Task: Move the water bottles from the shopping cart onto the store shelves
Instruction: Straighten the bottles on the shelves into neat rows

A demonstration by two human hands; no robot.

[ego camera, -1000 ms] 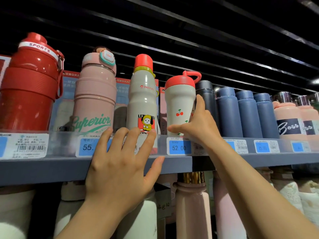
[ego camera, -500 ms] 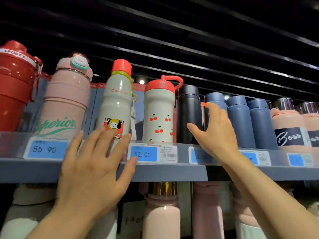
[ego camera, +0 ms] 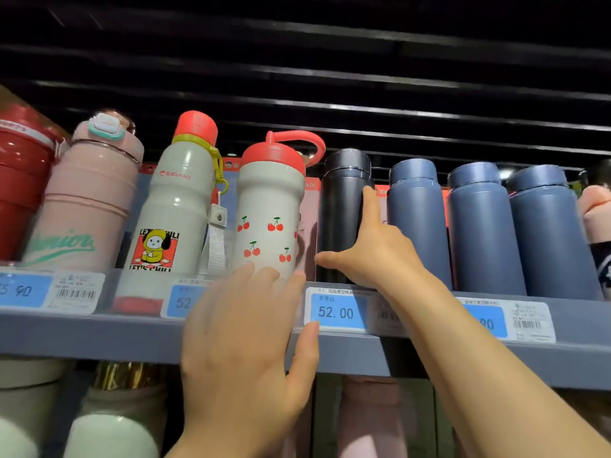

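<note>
A row of bottles stands on the grey upper shelf (ego camera: 99, 335). From the left: a red sports bottle (ego camera: 20, 180), a pink "Superior" bottle (ego camera: 89, 200), a white cartoon bottle (ego camera: 178, 200), a white cherry bottle with a red lid (ego camera: 267, 206), a black flask (ego camera: 340, 206) and three blue flasks (ego camera: 420, 219). My right hand (ego camera: 370, 249) reaches over the shelf rail. Its thumb lies across the black flask's lower front and its fingers pass between that flask and the first blue one. My left hand (ego camera: 244, 352) lies flat with straight fingers against the shelf front, fingertips at the cherry bottle's base.
Blue price tags (ego camera: 337, 312) run along the shelf rail. Pink and white bottles (ego camera: 115, 431) stand on the shelf below. A pink bottle (ego camera: 595, 209) shows at the far right edge. Dark ceiling slats hang overhead.
My right hand left the cherry bottle and moved right to the black flask. My left hand slid right from under the cartoon bottle to under the cherry bottle. The camera view shifted.
</note>
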